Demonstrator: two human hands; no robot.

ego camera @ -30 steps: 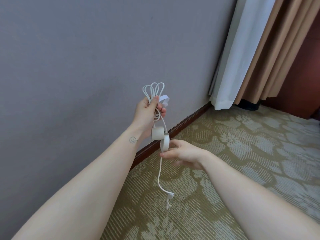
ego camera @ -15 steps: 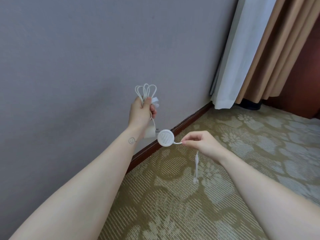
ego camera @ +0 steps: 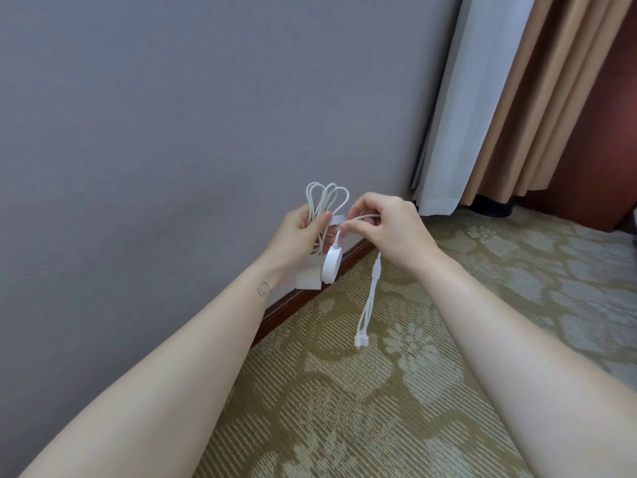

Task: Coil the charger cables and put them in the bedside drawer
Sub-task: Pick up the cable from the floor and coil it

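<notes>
Our left hand (ego camera: 296, 236) grips the looped cable (ego camera: 325, 198), loops pointing up; our right hand (ego camera: 389, 229), just beside it, pinches the loose tail (ego camera: 370, 298), which hangs straight down under it.

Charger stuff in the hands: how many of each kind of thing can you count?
Looped cable bundle: 1
Round white puck: 1
Square plug: 1
Dangling cable tail: 1
Total: 4
</notes>
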